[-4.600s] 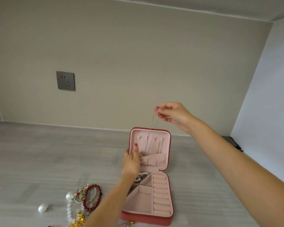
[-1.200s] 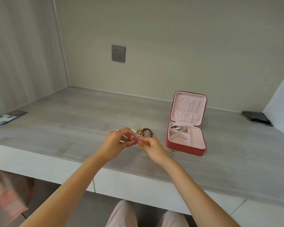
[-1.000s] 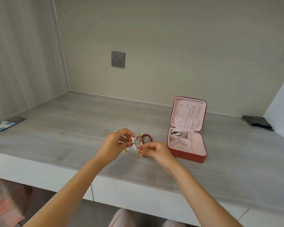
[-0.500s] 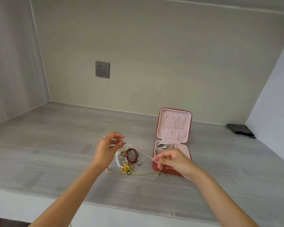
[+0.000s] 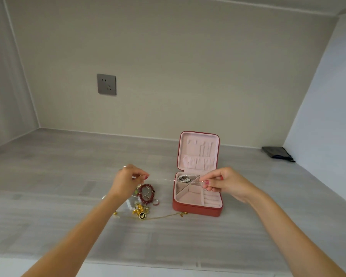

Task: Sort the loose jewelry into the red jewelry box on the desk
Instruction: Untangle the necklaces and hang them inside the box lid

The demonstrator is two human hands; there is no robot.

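Note:
The red jewelry box (image 5: pixel 197 210) stands open on the grey desk, pink lining showing, with a pearl piece (image 5: pixel 185 178) in its back left compartment. A thin silver chain (image 5: pixel 164 179) is stretched level between my hands above the desk. My left hand (image 5: pixel 128 179) pinches its left end, and my right hand (image 5: pixel 222 181) pinches its right end over the box. Under my left hand lies a pile of loose jewelry: a dark red bead bracelet (image 5: pixel 146 193), white beads (image 5: pixel 130 203), gold charms (image 5: pixel 138 209) and a black round pendant (image 5: pixel 142 215) on a gold chain.
A grey wall socket (image 5: pixel 106 84) sits on the back wall. A dark pouch (image 5: pixel 277 152) lies in the far right corner of the desk (image 5: pixel 48 176). The desk's front edge runs along the bottom of the view.
My hands have moved apart and risen, pulling the thin chain taut between them. My right hand has shifted right, over the open box. The view has tilted up.

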